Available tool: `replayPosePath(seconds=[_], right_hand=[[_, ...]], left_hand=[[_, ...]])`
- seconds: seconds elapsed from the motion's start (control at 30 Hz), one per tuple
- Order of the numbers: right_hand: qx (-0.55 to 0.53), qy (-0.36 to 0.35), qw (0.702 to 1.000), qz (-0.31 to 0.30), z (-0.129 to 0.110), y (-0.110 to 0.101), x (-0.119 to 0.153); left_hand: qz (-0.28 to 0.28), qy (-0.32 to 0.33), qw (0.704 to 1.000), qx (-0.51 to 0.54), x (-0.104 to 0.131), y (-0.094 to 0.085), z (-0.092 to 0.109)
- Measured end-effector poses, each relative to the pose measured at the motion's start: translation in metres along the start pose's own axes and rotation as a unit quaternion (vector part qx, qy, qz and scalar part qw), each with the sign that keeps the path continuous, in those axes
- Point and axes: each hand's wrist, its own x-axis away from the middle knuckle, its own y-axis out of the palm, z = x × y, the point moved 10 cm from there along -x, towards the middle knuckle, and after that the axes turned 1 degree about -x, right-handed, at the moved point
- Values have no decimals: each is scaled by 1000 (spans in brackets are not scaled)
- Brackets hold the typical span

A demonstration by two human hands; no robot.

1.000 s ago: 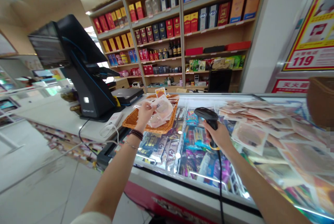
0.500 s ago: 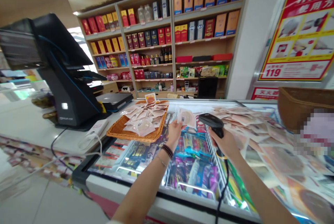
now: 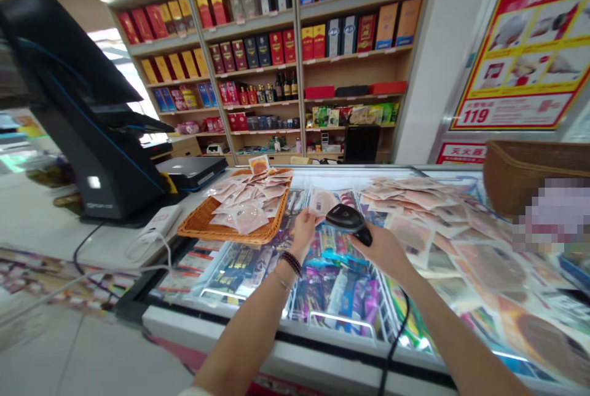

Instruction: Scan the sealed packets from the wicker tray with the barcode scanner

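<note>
My left hand pinches the lower left corner of a clear flat food packet, holding it above the glass-topped freezer. In my right hand is a black barcode scanner, its head close to the packet and covering the packet's lower right part. The scanner's cable hangs down past the freezer's front edge. Left of my left hand, an orange wicker basket bears a heap of similar packets. More flat packets lie piled on the glass to the right.
Below the glass, wire baskets hold colourful wrapped ice creams. A black checkout terminal stands on the left counter, with a scale behind it. A brown basket sits at the right. Shelves of boxed goods line the back wall.
The scanner has moved left and turned towards the packet, so its head now overlaps the packet. My left hand keeps hold of the packet. The view has shifted slightly.
</note>
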Motion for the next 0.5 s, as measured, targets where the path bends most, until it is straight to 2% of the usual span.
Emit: replayPosePath(seconds=[0.33,0.5], right_hand=[[5,-4,1000,-4,-3,0,2],[-34,8,999,9,4,-1,0]], left_hand=[[9,8,1000,-5,2,-3,2],[25,3,999,19,-1,-5,-1]])
